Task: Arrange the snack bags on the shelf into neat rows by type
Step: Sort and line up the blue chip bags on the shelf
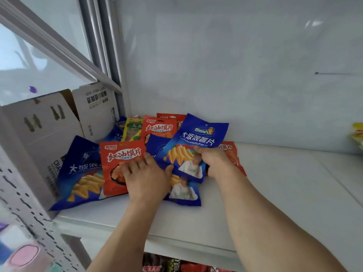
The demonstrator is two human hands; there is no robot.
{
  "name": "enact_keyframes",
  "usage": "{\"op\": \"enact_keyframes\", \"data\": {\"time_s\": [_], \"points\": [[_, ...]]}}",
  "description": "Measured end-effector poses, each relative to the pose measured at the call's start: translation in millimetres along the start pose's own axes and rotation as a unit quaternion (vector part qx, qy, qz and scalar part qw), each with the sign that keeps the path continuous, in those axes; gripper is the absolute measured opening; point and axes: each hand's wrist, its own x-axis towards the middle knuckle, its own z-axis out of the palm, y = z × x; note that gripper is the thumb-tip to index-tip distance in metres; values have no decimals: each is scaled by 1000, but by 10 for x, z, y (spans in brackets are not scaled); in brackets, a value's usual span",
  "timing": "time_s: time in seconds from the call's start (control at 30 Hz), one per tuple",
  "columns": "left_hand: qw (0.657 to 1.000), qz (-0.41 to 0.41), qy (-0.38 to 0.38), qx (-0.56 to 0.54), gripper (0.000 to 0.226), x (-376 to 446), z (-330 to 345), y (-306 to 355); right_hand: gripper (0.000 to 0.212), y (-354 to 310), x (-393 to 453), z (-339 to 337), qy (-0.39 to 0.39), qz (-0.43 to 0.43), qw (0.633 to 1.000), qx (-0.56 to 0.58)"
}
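Blue chip bag (196,142) | I'm pinching it in right hand (211,160), lifting clear | left hand (144,174) splayed flat, pinning red bag (119,154) beneath fingers.

White shelf (275,193) — jumbled blue, red, yellow snack bags (84,173) lie at its left.

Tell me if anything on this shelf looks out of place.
The snack bags are heaped unsorted: red bags and blue bags overlap at angles, a lone yellow-green bag is buried behind. The right hand lifts one blue bag; the left hand presses the pile.
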Motion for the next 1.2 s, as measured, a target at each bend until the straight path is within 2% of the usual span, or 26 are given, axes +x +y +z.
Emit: {"op": "enact_keyframes", "data": {"time_s": [0.17, 0.3, 0.37, 0.43, 0.5, 0.57, 0.63, 0.67, 0.77, 0.87, 0.97, 1.1, 1.2], "points": [[991, 9, 38, -130, 92, -67, -9, 22, 22, -10, 50, -50, 17, 24, 999, -16], [963, 13, 7, -268, 99, -68, -66, 42, 22, -76, 90, -146, 28, 7, 999, 38], [927, -34, -27, -374, 107, -15, -82, 43, 33, -109, 110, -214, 37, 9, 996, 82], [873, -93, -78, -472, 108, 40, -111, 53, 32, -132, 130, -269, 32, -1, 993, 112], [818, -113, -132, -548, 81, 75, -116, 81, 32, -142, 126, -329, 28, -4, 991, 128], [760, -95, -185, -616, 46, 109, -60, 121, 37, -129, 132, -389, 30, -6, 989, 144], [719, -73, -224, -654, 39, 111, -29, 181, 35, -124, 128, -460, 35, -18, 988, 149], [710, -57, -230, -663, 40, 111, -21, 215, 30, -119, 127, -509, 36, -26, 988, 148], [697, -14, -237, -677, 41, 109, 1, 343, 24, -99, 71, -744, 25, -54, 988, 141], [705, 1, -261, -659, 42, 119, 45, 497, 26, -69, 6, -1125, 32, -71, 988, 132], [713, 25, -276, -644, 46, 92, 81, 744, 25, -24, -16, -1587, 71, -96, 987, 111], [722, 40, -297, -623, 36, -2, 55, 1166, 28, 26, 21, -2225, 130, -119, 981, 86], [734, 40, -299, -608, 41, -29, 64, 1475, 34, 50, 87, -2697, 176, -126, 975, 57]]}}
